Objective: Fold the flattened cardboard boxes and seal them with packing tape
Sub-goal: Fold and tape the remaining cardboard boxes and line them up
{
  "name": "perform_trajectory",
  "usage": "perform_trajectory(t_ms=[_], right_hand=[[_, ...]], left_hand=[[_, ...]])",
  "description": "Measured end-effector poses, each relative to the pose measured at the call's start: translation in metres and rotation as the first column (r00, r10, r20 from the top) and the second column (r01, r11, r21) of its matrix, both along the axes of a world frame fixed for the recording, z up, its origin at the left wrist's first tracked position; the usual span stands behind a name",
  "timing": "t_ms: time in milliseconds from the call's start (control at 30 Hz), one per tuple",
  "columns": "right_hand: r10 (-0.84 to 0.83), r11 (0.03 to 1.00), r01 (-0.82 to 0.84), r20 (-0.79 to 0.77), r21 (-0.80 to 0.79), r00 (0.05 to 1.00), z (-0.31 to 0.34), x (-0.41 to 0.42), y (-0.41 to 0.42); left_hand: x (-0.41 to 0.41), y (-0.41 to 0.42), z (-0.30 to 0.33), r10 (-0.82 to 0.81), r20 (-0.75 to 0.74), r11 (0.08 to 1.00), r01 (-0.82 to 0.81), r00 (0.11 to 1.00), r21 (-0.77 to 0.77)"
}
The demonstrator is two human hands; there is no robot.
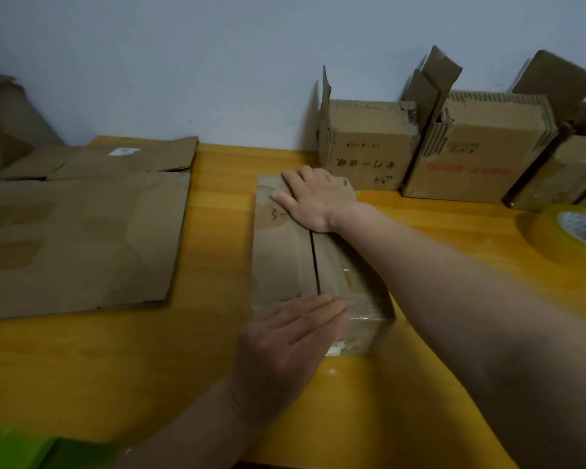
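A small folded cardboard box (pixel 285 255) stands on the yellow table (pixel 217 198) in the middle of the head view, its two top flaps closed with a dark seam between them. My right hand (pixel 315 198) lies flat on the far end of the box top, fingers straight. My left hand (pixel 285 346) presses flat on the near end, fingers pointing right over old clear tape. A roll of clear packing tape (pixel 569 231) lies at the right edge. Flattened cardboard boxes (pixel 78 238) are stacked on the left.
Three assembled boxes (pixel 369 147) with raised flaps stand against the wall at the back right. More brown cardboard (pixel 4 123) leans at the far left. Something green (pixel 11 448) shows at the bottom left corner.
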State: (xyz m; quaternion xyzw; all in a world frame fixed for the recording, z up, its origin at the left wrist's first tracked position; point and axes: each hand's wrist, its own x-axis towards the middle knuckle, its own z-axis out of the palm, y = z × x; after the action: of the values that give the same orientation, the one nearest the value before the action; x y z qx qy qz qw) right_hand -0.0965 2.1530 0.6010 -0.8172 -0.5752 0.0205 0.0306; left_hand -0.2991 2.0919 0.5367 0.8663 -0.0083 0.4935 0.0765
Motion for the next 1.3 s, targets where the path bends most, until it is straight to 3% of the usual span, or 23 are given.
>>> perform_trajectory(t_ms=[133, 367, 500, 633, 700, 767, 900, 1000, 1067, 1167, 1300], right_hand=[[-0.006, 0.997, 0.012, -0.079, 0.079, 0.997, 0.005, 0.010, 0.014], [-0.118, 0.992, 0.123, -0.133, 0.034, 0.984, 0.007, 0.028, -0.019], [-0.145, 0.984, 0.176, -0.404, 0.040, 0.903, 0.005, 0.035, -0.069], [-0.149, 0.949, 0.295, -0.674, 0.107, 0.723, 0.003, 0.020, -0.122], [-0.118, 0.938, 0.327, -0.787, 0.111, 0.606, 0.001, 0.006, -0.146], [-0.118, 0.946, 0.316, -0.831, 0.073, 0.544, -0.002, -0.004, -0.163], [-0.191, 0.930, 0.362, -0.753, 0.066, 0.629, 0.006, 0.003, -0.156], [-0.178, 0.942, 0.315, -0.625, 0.114, 0.760, 0.010, 0.003, -0.139], [-0.189, 0.937, 0.325, -0.599, 0.126, 0.778, 0.005, 0.004, -0.134], [-0.208, 0.914, 0.380, -0.641, 0.140, 0.738, 0.006, 0.003, -0.136], [-0.258, 0.826, 0.553, -0.795, 0.114, 0.550, 0.015, -0.002, -0.145]], left_hand=[[-0.006, 0.007, -0.003, -0.017, -0.016, 1.000, 0.017, 1.000, 0.001], [-0.036, 0.021, -0.004, 0.037, -0.129, 0.996, -0.046, 0.991, -0.072], [-0.051, 0.036, 0.011, 0.150, -0.366, 0.945, -0.242, 0.919, -0.220], [-0.048, 0.050, 0.030, 0.114, -0.653, 0.793, -0.465, 0.748, -0.394], [-0.044, 0.057, 0.046, 0.015, -0.719, 0.641, -0.558, 0.695, -0.527], [-0.040, 0.062, 0.058, -0.076, -0.702, 0.473, -0.595, 0.708, -0.650], [-0.030, 0.060, 0.059, -0.029, -0.674, 0.432, -0.599, 0.738, -0.674], [-0.024, 0.055, 0.056, -0.043, -0.641, 0.404, -0.573, 0.766, -0.713], [-0.024, 0.056, 0.056, -0.042, -0.619, 0.386, -0.559, 0.784, -0.734], [-0.028, 0.054, 0.058, -0.072, -0.545, 0.290, -0.505, 0.835, -0.813], [-0.033, 0.055, 0.056, 0.081, -0.476, -0.002, -0.477, 0.876, -0.879]])
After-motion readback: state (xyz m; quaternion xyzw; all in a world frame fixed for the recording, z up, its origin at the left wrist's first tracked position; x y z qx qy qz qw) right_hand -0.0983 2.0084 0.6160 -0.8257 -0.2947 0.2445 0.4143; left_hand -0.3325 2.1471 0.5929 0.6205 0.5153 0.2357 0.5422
